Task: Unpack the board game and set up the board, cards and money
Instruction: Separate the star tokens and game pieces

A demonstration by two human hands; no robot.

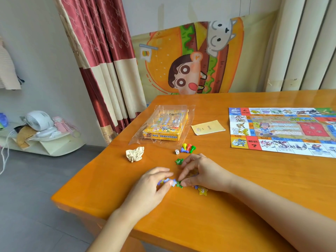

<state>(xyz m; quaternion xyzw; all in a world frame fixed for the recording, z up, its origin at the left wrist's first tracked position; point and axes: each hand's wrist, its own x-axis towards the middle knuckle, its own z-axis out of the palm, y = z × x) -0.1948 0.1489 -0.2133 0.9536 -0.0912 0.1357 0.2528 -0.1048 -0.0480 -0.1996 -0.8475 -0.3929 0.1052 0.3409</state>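
The paper game board (283, 131) lies unfolded on the right of the orange table (236, 188). Near the table's left front, small star tokens (174, 183) lie in a loose cluster. My left hand (151, 188) rests over the cluster's left side, fingertips touching a pale blue star. My right hand (201, 173) pinches a green star token (179, 184). A yellow star marked 3 (202, 190) sits just below that hand, and another green star (179, 161) lies above it. The yellow game box (166, 124) sits in a clear plastic bag further back.
Several coloured pawns (188, 148) and a white die (177, 152) stand behind my hands. A crumpled paper ball (135, 154) lies to the left. A pale yellow leaflet (208, 127) sits between box and board. The table's left edge drops to grey floor.
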